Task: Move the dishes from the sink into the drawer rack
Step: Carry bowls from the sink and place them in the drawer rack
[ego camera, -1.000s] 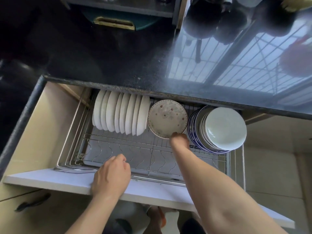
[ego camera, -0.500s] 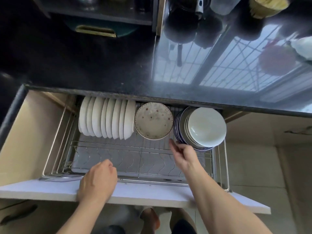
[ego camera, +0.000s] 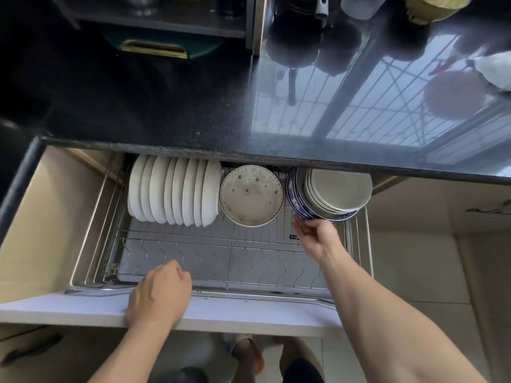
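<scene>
Gripping the drawer front (ego camera: 249, 313) lower left, left hand (ego camera: 159, 295) clenched; right hand (ego camera: 318, 236) loosely touched the blue-rimmed bowl stack (ego camera: 329, 194), centre right.

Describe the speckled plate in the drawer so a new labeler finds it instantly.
Look in the open drawer rack under the dark countertop. Along its back row, the speckled plate stands between the row of plain white plates and the blue-rimmed bowl stack. It alone faces the camera and carries small reddish dots.
</scene>
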`<move>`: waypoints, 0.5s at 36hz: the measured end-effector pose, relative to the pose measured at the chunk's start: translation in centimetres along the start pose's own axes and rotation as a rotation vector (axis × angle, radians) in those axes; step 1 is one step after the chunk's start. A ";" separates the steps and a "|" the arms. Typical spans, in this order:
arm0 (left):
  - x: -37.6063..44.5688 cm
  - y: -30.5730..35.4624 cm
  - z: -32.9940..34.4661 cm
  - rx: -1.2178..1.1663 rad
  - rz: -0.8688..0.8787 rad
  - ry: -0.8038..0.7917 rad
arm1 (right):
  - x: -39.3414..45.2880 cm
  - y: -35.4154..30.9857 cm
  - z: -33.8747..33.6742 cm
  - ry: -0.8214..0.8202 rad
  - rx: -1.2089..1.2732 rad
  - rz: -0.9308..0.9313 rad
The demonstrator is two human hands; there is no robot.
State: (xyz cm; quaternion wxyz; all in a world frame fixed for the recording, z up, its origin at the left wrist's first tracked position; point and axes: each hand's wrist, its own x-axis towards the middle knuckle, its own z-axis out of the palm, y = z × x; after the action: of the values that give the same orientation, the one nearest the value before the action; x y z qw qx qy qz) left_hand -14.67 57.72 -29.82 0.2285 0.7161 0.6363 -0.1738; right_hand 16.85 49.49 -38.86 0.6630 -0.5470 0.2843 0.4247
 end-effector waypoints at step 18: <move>-0.5 0.4 -0.3 0.015 0.013 0.016 | -1.0 4.1 2.0 0.044 -0.240 0.183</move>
State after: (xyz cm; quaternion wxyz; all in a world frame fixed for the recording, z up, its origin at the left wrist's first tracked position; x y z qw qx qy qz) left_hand -14.40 57.41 -29.22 0.2192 0.7234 0.6318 -0.1715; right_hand 12.67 51.35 -39.54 0.5451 -0.6034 0.2945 0.5021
